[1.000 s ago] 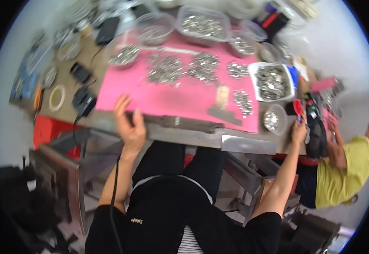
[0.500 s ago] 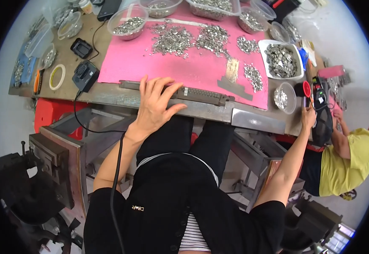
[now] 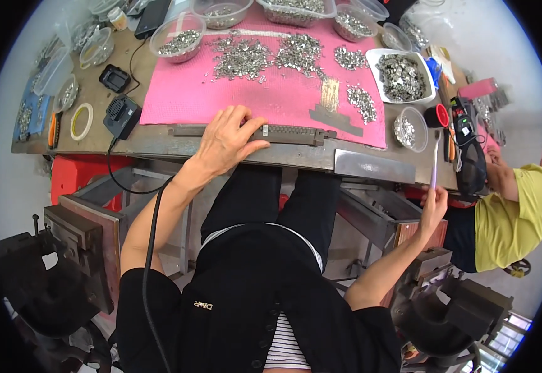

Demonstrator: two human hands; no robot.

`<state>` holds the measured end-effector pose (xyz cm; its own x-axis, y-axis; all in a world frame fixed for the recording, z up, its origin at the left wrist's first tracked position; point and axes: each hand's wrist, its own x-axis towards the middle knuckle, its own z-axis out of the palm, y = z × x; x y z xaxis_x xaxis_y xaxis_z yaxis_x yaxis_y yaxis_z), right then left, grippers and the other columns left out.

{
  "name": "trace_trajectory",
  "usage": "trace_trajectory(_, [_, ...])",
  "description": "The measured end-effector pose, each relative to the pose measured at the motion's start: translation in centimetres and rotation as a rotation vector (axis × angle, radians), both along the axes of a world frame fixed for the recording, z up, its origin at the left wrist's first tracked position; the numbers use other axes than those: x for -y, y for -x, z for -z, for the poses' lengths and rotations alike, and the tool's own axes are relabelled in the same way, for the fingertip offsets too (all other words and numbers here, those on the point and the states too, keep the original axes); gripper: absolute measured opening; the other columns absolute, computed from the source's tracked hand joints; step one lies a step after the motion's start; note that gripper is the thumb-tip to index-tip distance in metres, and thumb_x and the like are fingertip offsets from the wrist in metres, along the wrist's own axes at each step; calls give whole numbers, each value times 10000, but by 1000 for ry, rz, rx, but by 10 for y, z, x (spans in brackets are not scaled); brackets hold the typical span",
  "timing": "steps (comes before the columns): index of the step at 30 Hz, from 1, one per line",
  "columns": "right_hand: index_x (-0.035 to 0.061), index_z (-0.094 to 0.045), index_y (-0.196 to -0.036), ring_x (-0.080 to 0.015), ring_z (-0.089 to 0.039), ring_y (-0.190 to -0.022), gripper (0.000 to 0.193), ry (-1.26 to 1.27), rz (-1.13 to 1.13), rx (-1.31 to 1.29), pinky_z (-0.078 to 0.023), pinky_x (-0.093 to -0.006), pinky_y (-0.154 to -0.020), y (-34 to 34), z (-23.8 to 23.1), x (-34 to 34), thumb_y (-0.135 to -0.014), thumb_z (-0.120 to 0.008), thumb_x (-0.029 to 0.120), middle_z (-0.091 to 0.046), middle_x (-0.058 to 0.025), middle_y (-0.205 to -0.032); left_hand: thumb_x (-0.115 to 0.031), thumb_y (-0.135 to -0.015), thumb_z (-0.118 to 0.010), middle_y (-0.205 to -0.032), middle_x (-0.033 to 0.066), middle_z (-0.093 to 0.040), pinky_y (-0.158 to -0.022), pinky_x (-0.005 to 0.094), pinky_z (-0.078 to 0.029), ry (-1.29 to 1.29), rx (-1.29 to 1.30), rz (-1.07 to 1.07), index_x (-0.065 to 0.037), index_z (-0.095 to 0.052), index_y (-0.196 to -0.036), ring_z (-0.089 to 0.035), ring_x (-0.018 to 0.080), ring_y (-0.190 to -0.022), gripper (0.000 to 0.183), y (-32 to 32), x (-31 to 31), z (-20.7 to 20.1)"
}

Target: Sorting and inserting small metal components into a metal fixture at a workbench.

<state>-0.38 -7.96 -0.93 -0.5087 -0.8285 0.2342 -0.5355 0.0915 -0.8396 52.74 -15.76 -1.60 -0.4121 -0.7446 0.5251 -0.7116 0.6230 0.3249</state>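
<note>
So, going from the left end of the worktop (image 3: 99, 140): there's an orange and black knife (image 3: 55, 132) by the front left corner, then a roll of tape (image 3: 73, 126), then a black charger (image 3: 122, 117) just beside the pink mat (image 3: 178, 102). A clear bowl (image 3: 178, 45) of silver bits sits at the mat's back left corner.

The left hand (image 3: 224, 137) is on the dark metal bar (image 3: 296, 135), which lies along the worktop's front edge. Its fingers are bent over the bar and the thumb sticks out apart, but I can't tell if it's actually gripping.

Behind that are piles of silver bits (image 3: 242, 59) on the mat. A flat grey piece (image 3: 336, 119) is near the mat's front right corner. Right of the mat there's a white tray (image 3: 376, 78) full of metal pieces.

The right hand (image 3: 434, 208) is narrow, pinching a thin purple-handled tool (image 3: 434, 171) by the worktop's front right corner. Far right, a person in a yellow shirt (image 3: 510, 217).
</note>
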Motion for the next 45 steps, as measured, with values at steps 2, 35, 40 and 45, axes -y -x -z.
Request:
trace_trajectory(2, [42,-581,-1082,-27,-470,-663,109,65,-35,93,-349,-182,-565,-28,-1,-18,-1018,-569,129,-624,10,-846,-312,-762,-808,-931,84,-533,-739,383,-479,-18,6,21,-80,-675,-1103,-559,260,-846,433,-1,1,-2])
trace_trajectory(35, [38,-605,-1275,-313,-590,-640,481,197,-1023,-610,-492,-418,-572,-337,-22,8,-798,-663,8,-521,-127,-831,-329,-791,-792,-873,97,-603,-620,381,-544,-303,-290,305,-13,-650,-1006,-657,297,-711,408,58,-132,45])
trace_trajectory(40, [66,-631,-1236,-326,-591,-618,420,226,-692,-535,-478,-426,-546,-325,-30,26,-827,-636,-27,-552,-143,-828,-336,-790,-796,-849,95,-584,-616,384,-541,-320,-285,276,-18,-656,-1001,-652,289,-698,407,57,-136,53])
trace_trajectory(45, [53,-635,-1216,-345,-582,-613,420,184,-896,-537,-484,-435,-559,-322,-15,21,-803,-645,-17,-547,-148,-793,-339,-793,-795,-834,91,-570,-612,385,-539,-307,-302,293,-15,-659,-1002,-646,287,-685,409,57,-134,56])
